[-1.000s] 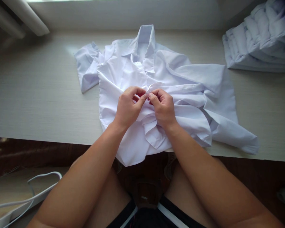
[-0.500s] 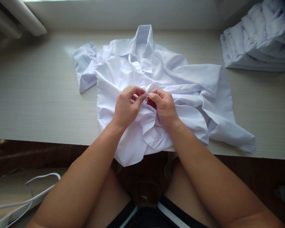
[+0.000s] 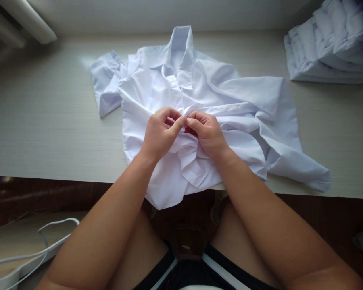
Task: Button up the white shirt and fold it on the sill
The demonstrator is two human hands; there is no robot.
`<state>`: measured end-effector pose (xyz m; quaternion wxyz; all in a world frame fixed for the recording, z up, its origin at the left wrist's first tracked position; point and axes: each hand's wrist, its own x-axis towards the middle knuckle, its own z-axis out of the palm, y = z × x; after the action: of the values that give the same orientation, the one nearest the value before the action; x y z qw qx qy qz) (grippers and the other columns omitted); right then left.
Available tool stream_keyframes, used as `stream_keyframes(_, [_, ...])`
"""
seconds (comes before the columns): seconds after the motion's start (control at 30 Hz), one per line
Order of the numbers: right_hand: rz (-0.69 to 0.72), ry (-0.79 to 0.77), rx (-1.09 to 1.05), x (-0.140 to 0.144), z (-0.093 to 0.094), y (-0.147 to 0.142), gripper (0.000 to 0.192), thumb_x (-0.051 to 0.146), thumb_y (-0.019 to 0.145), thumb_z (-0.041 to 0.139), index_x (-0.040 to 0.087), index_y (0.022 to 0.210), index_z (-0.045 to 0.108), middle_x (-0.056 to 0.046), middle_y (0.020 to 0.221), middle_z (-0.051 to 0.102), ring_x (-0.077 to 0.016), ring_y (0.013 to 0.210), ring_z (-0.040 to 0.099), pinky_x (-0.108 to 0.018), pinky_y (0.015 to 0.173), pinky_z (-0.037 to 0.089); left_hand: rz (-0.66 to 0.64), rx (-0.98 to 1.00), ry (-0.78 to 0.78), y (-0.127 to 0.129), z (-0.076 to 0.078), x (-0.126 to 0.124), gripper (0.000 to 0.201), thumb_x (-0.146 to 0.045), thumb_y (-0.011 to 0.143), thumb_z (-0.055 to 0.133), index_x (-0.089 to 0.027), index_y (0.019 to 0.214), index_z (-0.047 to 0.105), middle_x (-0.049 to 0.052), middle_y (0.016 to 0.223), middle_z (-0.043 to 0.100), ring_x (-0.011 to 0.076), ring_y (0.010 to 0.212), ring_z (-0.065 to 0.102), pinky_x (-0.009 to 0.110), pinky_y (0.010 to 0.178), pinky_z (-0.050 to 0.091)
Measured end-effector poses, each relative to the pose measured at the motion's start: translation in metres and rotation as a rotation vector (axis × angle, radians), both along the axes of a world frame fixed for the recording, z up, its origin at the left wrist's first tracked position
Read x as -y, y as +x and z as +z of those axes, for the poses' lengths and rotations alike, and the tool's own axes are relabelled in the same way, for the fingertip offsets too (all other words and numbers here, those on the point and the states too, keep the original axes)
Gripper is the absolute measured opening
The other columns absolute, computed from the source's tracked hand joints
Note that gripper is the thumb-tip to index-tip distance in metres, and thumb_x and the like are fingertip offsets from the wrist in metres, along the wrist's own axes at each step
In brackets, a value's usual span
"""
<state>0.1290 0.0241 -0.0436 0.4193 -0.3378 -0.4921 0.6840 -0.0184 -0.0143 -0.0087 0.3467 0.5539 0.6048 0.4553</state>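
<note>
Shirt [image 3: 148, 88] lies on the table [image 3: 48, 129], white and rumpled, right in the middle of my head view. Its collar [image 3: 186, 60] stands up at the far side, and its lower edge hangs over the table's near edge. One sleeve [image 3: 109, 86] is bunched at the left; the other side spreads in folds to the right, so I cannot follow every seam.

Both hands meet at the front opening. The left hand [image 3: 160, 131] pinches the cloth between thumb and fingers, and the right hand [image 3: 208, 133] does the same just beside it, the thumb tips almost touching or touching; I cannot tell which. Whatever sits between those fingertips, a button or only cloth, is hidden from me. The forearms also cover part of the near cloth.

At upper right I see a stack [image 3: 326, 56] of folded white cloth, cut off by the frame; its layers blur together and I cannot count them. Pale rolls [image 3: 36, 20] are cut off at upper left. Below, a white cord [image 3: 21, 257] runs partly behind the left forearm, and a shoe [image 3: 216, 209] is barely readable in the shade.
</note>
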Motion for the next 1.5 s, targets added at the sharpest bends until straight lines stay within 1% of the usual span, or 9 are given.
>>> stream_keyframes(0.17, [-0.081, 0.175, 0.114, 0.005, -0.002, -0.004, 0.043, 0.053, 0.087, 0.074, 0.017, 0.074, 0.055, 0.003, 0.073, 0.053, -0.0079, 0.07, 0.048, -0.022, 0.066, 0.041, 0.019, 0.013, -0.033, -0.001, -0.001, -0.002, 0.023, -0.032, 0.091, 0.072, -0.017, 0.076, 0.062, -0.001, 0.072, 0.067, 0.0094, 0.067, 0.061, 0.02, 0.061, 0.046])
stream_keyframes(0.3, [-0.133, 0.26, 0.196, 0.008, -0.004, -0.006, 0.042, 0.054, 0.09, 0.072, 0.018, 0.077, 0.055, 0.003, 0.075, 0.054, -0.008, 0.07, 0.048, -0.024, 0.067, 0.041, 0.039, 0.039, -0.053, 0.0, -0.002, -0.002, 0.023, -0.028, 0.091, 0.071, -0.017, 0.074, 0.061, -0.002, 0.07, 0.065, 0.0084, 0.065, 0.058, 0.02, 0.06, 0.045])
stream_keyframes(0.5, [-0.131, 0.199, 0.173, 0.009, -0.002, -0.006, 0.041, 0.056, 0.088, 0.073, 0.019, 0.08, 0.058, 0.002, 0.077, 0.056, -0.0089, 0.074, 0.05, -0.023, 0.07, 0.042, 0.048, 0.091, -0.05, -0.001, -0.005, -0.004, 0.022, -0.025, 0.091, 0.07, -0.017, 0.073, 0.062, -0.002, 0.07, 0.062, 0.008, 0.065, 0.056, 0.02, 0.062, 0.045])
stream_keyframes(0.77, [-0.115, 0.096, 0.078, 0.011, 0.0, -0.006, 0.044, 0.06, 0.086, 0.075, 0.02, 0.082, 0.056, 0.003, 0.075, 0.052, -0.0093, 0.075, 0.053, -0.022, 0.069, 0.044, 0.005, 0.185, -0.098, -0.005, -0.005, -0.005, 0.031, -0.044, 0.09, 0.076, -0.017, 0.079, 0.064, 0.0, 0.073, 0.065, 0.0104, 0.073, 0.061, 0.022, 0.069, 0.05])
stream_keyframes(0.9, [-0.113, 0.107, 0.059, 0.011, 0.002, -0.006, 0.045, 0.06, 0.086, 0.075, 0.02, 0.082, 0.056, 0.003, 0.074, 0.052, -0.0085, 0.071, 0.051, -0.022, 0.068, 0.043, -0.009, 0.253, -0.135, -0.006, -0.001, -0.003, 0.035, -0.049, 0.087, 0.078, -0.018, 0.079, 0.064, 0.0, 0.07, 0.064, 0.0118, 0.072, 0.063, 0.024, 0.067, 0.051])
stream_keyframes(1.07, [-0.126, 0.16, 0.064, 0.012, 0.002, -0.006, 0.039, 0.055, 0.089, 0.073, 0.02, 0.083, 0.058, 0.002, 0.076, 0.055, -0.0089, 0.07, 0.052, -0.023, 0.068, 0.044, -0.007, 0.365, -0.166, -0.005, 0.001, -0.002, 0.035, -0.048, 0.083, 0.082, -0.018, 0.078, 0.066, 0.001, 0.073, 0.066, 0.011, 0.07, 0.062, 0.023, 0.065, 0.05])
stream_keyframes(1.27, [-0.168, 0.279, 0.137, 0.016, 0.008, -0.005, 0.031, 0.046, 0.093, 0.069, 0.019, 0.08, 0.06, 0.001, 0.083, 0.058, -0.0099, 0.075, 0.053, -0.024, 0.072, 0.045, -0.031, 0.484, -0.302, -0.012, 0.0, 0.0, 0.032, -0.046, 0.078, 0.084, -0.019, 0.078, 0.068, 0.0, 0.071, 0.063, 0.0092, 0.061, 0.053, 0.022, 0.055, 0.041])
stream_keyframes(1.37, [-0.169, 0.338, 0.149, 0.017, 0.01, -0.005, 0.03, 0.042, 0.094, 0.069, 0.018, 0.078, 0.06, 0.0, 0.087, 0.056, -0.0095, 0.076, 0.052, -0.024, 0.069, 0.043, -0.041, 0.514, -0.348, -0.015, -0.001, 0.001, 0.029, -0.044, 0.078, 0.084, -0.019, 0.079, 0.068, 0.0, 0.071, 0.061, 0.0081, 0.06, 0.05, 0.022, 0.055, 0.038])
stream_keyframes(1.5, [-0.136, 0.257, 0.154, 0.015, 0.005, -0.006, 0.029, 0.046, 0.094, 0.068, 0.019, 0.085, 0.062, 0.001, 0.084, 0.059, -0.0094, 0.073, 0.054, -0.023, 0.069, 0.044, -0.016, 0.527, -0.35, -0.017, 0.0, 0.002, 0.032, -0.046, 0.078, 0.084, -0.018, 0.08, 0.068, -0.001, 0.073, 0.06, 0.0077, 0.061, 0.049, 0.021, 0.058, 0.039])
